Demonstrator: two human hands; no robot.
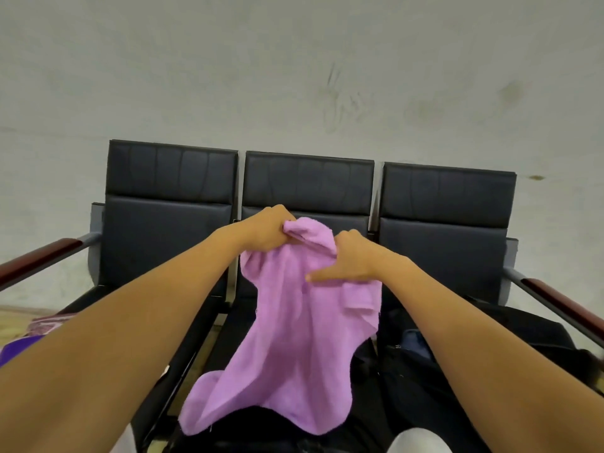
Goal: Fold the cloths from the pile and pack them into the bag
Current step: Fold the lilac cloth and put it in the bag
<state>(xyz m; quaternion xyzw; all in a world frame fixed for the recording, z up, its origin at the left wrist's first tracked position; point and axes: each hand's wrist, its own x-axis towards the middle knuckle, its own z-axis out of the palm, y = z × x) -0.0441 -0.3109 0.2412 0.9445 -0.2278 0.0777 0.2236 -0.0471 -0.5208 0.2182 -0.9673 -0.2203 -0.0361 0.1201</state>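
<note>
A lilac towel-like cloth [294, 338] hangs in the air in front of me, over the middle seat of a black bench. My left hand [268, 232] grips its bunched top edge. My right hand [351, 259] holds the top edge beside it, thumb stretched across the cloth's face. The cloth's lower end droops onto dark fabric on the seat. A black bag [425, 364] lies on the right seat, its opening showing something blue [415, 341] inside.
Three black padded seats [170, 223] in a row stand against a pale wall. Wooden armrests [42, 256] flank both ends. Purple and patterned cloth [29, 335] shows at the left edge, low down.
</note>
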